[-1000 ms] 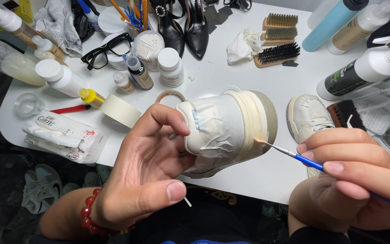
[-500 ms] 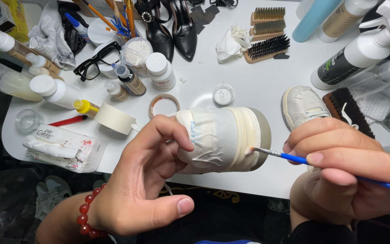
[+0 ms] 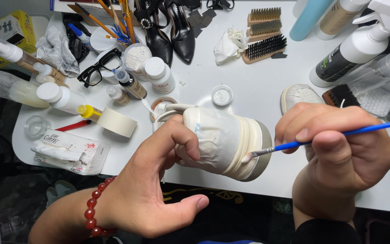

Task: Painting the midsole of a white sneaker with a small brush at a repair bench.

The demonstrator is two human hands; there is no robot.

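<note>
Left hand [image 3: 159, 180] wraps its fingers over a white, tape-masked sneaker [image 3: 222, 140], held above the table's near edge, thumb free. Right hand [image 3: 339, 149] pinches a thin blue-handled paintbrush [image 3: 321, 138], tip on the sole edge. Beyond: cream masking-tape roll [image 3: 117, 122], black-framed glasses [image 3: 98, 68], black high heels [image 3: 170, 29].

Bright, even overhead light; sharp focus.

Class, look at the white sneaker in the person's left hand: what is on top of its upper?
Pale masking tape wraps the upper of the sneaker, and the left hand's fingers lie over it. The leather under the tape is covered.
</note>
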